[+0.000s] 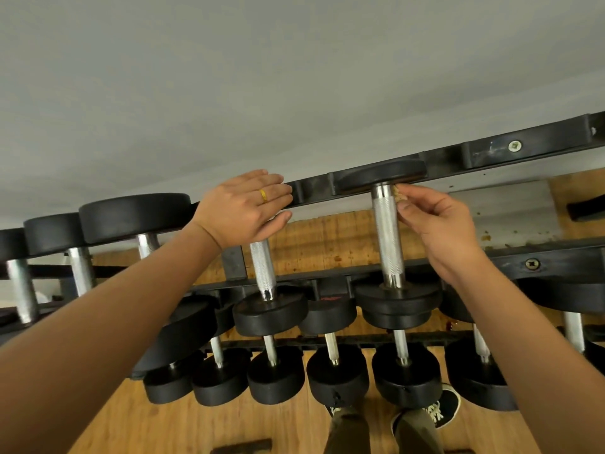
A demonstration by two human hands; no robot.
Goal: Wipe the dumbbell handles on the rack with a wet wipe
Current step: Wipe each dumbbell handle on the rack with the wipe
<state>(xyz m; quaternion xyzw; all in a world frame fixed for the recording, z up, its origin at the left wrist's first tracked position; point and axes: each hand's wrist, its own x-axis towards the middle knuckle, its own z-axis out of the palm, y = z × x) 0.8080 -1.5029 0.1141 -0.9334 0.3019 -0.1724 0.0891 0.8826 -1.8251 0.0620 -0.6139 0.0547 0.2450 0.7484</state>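
A black rack (pixel 435 165) holds rows of black dumbbells with knurled steel handles. My right hand (pixel 438 224) pinches a small crumpled wipe (pixel 398 192) against the upper right side of one steel handle (pixel 386 231) on the top row. My left hand (pixel 244 208), wearing a gold ring, lies flat with straight fingers over the far end of the neighbouring dumbbell, whose handle (pixel 263 267) shows below the palm. Most of the wipe is hidden by my fingers.
More dumbbells (pixel 134 217) sit at the left of the top row, and a lower row (pixel 337 375) hangs near the wooden floor (pixel 137 427). My shoes (pixel 438 412) stand close under the rack. A grey wall (pixel 262 77) is behind.
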